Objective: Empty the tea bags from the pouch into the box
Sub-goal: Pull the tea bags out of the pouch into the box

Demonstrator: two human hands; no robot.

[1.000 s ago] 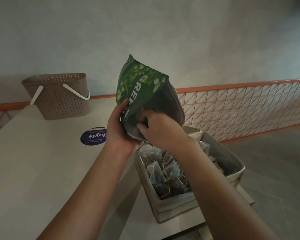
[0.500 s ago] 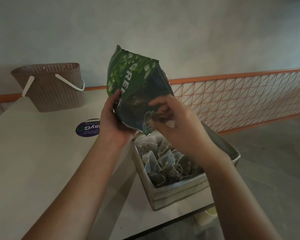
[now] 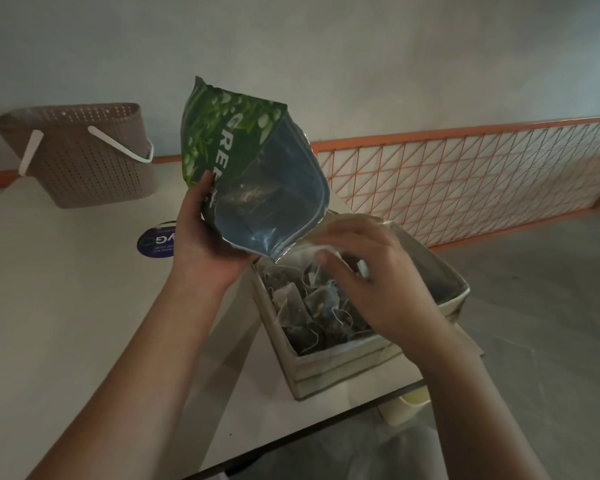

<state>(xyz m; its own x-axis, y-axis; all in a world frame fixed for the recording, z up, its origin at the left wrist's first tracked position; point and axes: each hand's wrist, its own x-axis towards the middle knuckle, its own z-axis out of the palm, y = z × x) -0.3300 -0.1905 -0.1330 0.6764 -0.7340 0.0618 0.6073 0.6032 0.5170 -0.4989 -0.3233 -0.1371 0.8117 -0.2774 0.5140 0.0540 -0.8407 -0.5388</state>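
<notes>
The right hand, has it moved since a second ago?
Yes. The right hand came out of the pouch mouth and now hangs lower, over the tea bags in the box.

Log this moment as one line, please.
left hand: holds pouch tipped, mouth over box | right hand: blurred above tea bags, grip unclear | step: emptying

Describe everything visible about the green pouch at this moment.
The green pouch is a glossy foil-type bag printed with leaves and white letters reading "GRE". It is held tilted, open mouth down and toward the camera, above the box of tea bags, showing a silvery lining with something dark, perhaps tea bags, inside. The left hand grips its left edge; the right hand, blurred, hovers just below the mouth, contact unclear.
</notes>
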